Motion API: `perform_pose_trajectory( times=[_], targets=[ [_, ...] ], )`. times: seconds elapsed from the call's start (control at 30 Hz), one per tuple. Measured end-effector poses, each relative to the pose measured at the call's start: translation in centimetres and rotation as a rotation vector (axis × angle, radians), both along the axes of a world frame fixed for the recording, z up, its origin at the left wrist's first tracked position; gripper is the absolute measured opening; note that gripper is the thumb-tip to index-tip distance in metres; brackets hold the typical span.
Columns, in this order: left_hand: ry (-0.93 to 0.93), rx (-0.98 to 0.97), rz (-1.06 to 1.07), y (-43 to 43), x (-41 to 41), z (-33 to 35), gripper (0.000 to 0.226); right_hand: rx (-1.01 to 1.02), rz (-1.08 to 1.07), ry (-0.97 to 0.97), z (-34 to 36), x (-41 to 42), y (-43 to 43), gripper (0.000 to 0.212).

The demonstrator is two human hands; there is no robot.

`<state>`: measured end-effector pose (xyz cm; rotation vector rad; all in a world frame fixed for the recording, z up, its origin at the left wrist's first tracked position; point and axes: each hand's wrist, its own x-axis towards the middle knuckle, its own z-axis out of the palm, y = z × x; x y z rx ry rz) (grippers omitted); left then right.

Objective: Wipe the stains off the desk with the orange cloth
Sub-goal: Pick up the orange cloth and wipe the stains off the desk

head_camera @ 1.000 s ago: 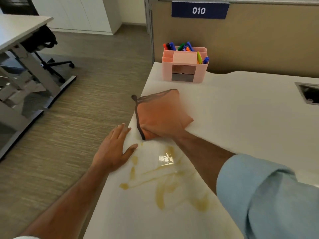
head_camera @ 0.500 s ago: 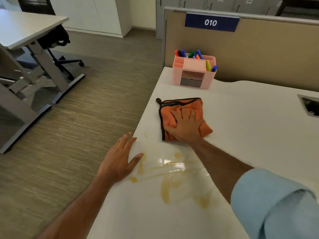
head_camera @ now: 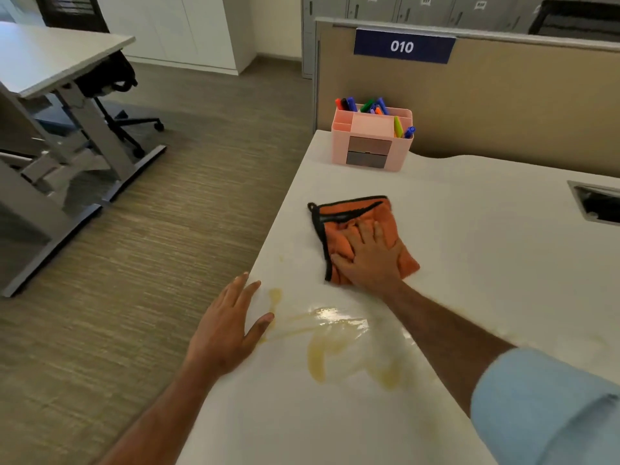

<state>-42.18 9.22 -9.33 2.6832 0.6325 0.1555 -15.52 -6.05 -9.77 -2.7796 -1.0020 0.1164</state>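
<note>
I'm pressing my right hand point(head_camera: 370, 255), fingers spread, flat on the soft, limp orange microfibre cloth point(head_camera: 355, 229), just beyond the yellow stains point(head_camera: 335, 347) on the white table point(head_camera: 469, 256); left hand point(head_camera: 228, 330) is resting open, bracing by the stains w/ nothing held.

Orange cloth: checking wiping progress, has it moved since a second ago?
Yes. The orange cloth, under the right hand, has slid right, away from the desk left edge, nearer the pink organizer.

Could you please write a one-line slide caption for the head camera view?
Right hand presses an orange cloth flat on the white desk, beyond yellow stains; left hand rests at the edge.
</note>
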Motion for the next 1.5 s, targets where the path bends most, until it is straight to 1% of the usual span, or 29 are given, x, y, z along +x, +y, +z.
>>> perform_pose_trajectory(
  times=[0.07, 0.13, 0.23, 0.3, 0.33, 0.37, 0.43, 0.5, 0.6, 0.67, 0.73, 0.8, 0.87, 0.93, 1.0, 1.13, 1.2, 1.3, 1.4, 1.47, 1.5],
  targets=[
    [-0.008, 0.006, 0.031, -0.7, -0.7, -0.2, 0.084, -0.009, -0.012, 0.064, 0.2, -0.3, 2.7, 0.078],
    [-0.023, 0.007, 0.070, -1.3, -1.4, -0.3, 0.084, -0.018, 0.081, 0.075, 0.3, -2.1, 4.5, 0.082],
    [-0.033, -0.019, 0.104, -1.7, -2.3, -0.4, 0.085, -0.016, 0.345, 0.008, -0.5, -5.7, 3.1, 0.072],
    [-0.035, -0.016, 0.118, -1.8, -2.7, -0.9, 0.084, 0.029, 0.433, -0.025, -1.7, -6.5, -0.1, 0.065],
    [-0.047, -0.028, 0.140, -2.2, -3.0, -0.4, 0.083, 0.029, 0.451, -0.043, -0.9, -6.1, -1.8, 0.065],
    [-0.036, -0.024, 0.142, -2.3, -3.1, -0.2, 0.081, 0.030, 0.416, -0.039, -0.7, -5.2, -3.2, 0.065],
    [-0.020, -0.024, 0.122, -2.7, -2.6, -0.3, 0.079, 0.019, 0.272, -0.031, -0.4, -2.4, -4.0, 0.066],
    [-0.012, -0.018, 0.122, -2.9, -2.7, -0.2, 0.079, -0.007, 0.153, 0.024, 0.1, -0.9, -2.3, 0.068],
    [-0.011, -0.008, 0.138, -3.5, -3.5, -0.3, 0.079, -0.008, 0.055, 0.114, 0.4, -1.2, 2.1, 0.076],
    [-0.024, -0.015, 0.163, -3.8, -3.9, -0.3, 0.078, -0.013, 0.106, 0.109, 0.4, -3.3, 4.4, 0.079],
    [-0.039, -0.020, 0.171, -3.9, -4.1, -0.2, 0.078, -0.028, 0.278, 0.067, 0.3, -6.6, 4.6, 0.077],
    [-0.059, -0.037, 0.170, -4.0, -4.3, -0.2, 0.078, -0.030, 0.443, 0.001, -0.1, -8.4, 2.2, 0.072],
    [-0.081, -0.063, 0.171, -4.0, -4.6, -0.2, 0.077, -0.018, 0.484, -0.035, -0.4, -7.8, -1.7, 0.068],
    [-0.085, -0.074, 0.174, -4.1, -4.7, -0.1, 0.078, -0.029, 0.423, -0.043, -0.2, -5.8, -5.3, 0.066],
    [-0.086, -0.073, 0.174, -4.2, -4.6, 0.0, 0.079, -0.050, 0.315, -0.034, 0.5, -3.7, -6.3, 0.070],
    [-0.097, -0.079, 0.158, -4.4, -5.1, 0.0, 0.078, -0.066, 0.135, 0.029, 1.7, -2.9, -1.7, 0.092],
    [-0.092, -0.065, 0.153, -4.7, -5.7, -0.1, 0.079, -0.093, 0.134, 0.068, 1.7, -4.2, 1.3, 0.098],
    [-0.093, -0.071, 0.160, -5.2, -6.6, 0.1, 0.083, -0.141, 0.302, 0.015, 1.4, -9.1, 3.8, 0.092],
    [-0.126, -0.080, 0.164, -5.6, -7.6, 0.4, 0.083, -0.051, 0.543, -0.077, 0.5, -13.7, 1.6, 0.076],
    [-0.130, -0.091, 0.167, -5.8, -8.3, 0.3, 0.083, 0.031, 0.641, -0.116, -0.3, -13.6, -1.5, 0.060],
    [-0.136, -0.097, 0.170, -5.8, -8.6, 0.3, 0.082, 0.048, 0.651, -0.126, -0.3, -12.4, -2.8, 0.055]
  ],
)
